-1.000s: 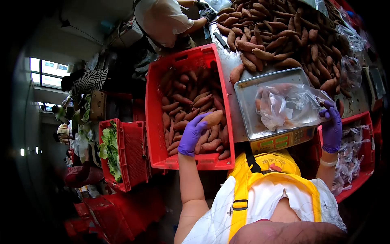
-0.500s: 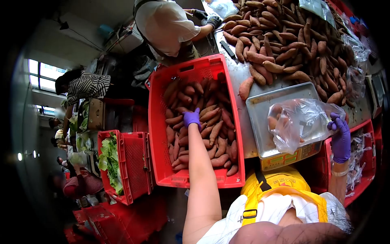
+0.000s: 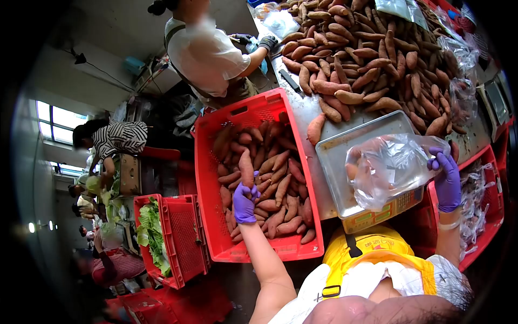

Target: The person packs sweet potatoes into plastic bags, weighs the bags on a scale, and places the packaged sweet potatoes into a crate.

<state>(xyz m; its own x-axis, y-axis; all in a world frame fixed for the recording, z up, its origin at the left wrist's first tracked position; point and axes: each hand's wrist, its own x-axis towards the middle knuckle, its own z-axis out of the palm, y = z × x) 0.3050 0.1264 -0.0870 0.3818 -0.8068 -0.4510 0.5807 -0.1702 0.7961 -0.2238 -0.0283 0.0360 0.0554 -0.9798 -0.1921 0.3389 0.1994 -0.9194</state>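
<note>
My left hand (image 3: 246, 203), in a purple glove, is closed around a sweet potato (image 3: 246, 166) that points upward over the red crate (image 3: 291, 249). More sweet potatoes (image 3: 284, 186) fill the crate beneath it. On the right, my purple-gloved right hand (image 3: 447, 181) grips the gathered end of a clear plastic bag (image 3: 386, 167). Some sweet potatoes show through the bag, which rests on the metal tray (image 3: 330, 156) of a scale (image 3: 377, 213).
A large heap of sweet potatoes (image 3: 367, 59) covers the metal table (image 3: 294, 108). A person (image 3: 205, 56) with gloved hands stands at its far left. At left is a red crate of leafy greens (image 3: 152, 235); at right, a red crate of plastic bags (image 3: 475, 205).
My left hand has risen from the pile and drawn back toward me, now with a sweet potato in it. My right hand stays on the bag. The whole view has shifted slightly.
</note>
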